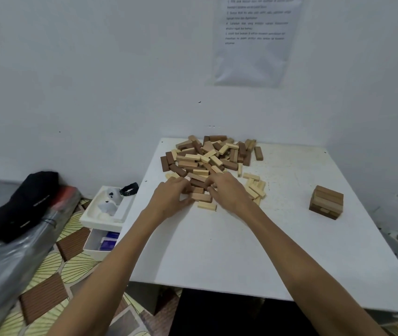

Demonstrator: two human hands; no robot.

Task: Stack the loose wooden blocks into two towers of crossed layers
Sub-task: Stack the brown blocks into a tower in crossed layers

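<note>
- Pile (211, 156): loose light and dark wooden blocks heaped at the far edge of the white table (253, 251), against the wall.
- Left hand (172, 198): at the near edge of the pile, fingers curled around a few blocks.
- Right hand (227, 190): just right of the left hand, fingers bent onto the same blocks; whether it grips them cannot be told.
- Tower (326, 202): short stack of crossed layers, well right of the pile, nearer the viewer.
- Tray (103, 214): white, left of the pile, beside the table.
</note>
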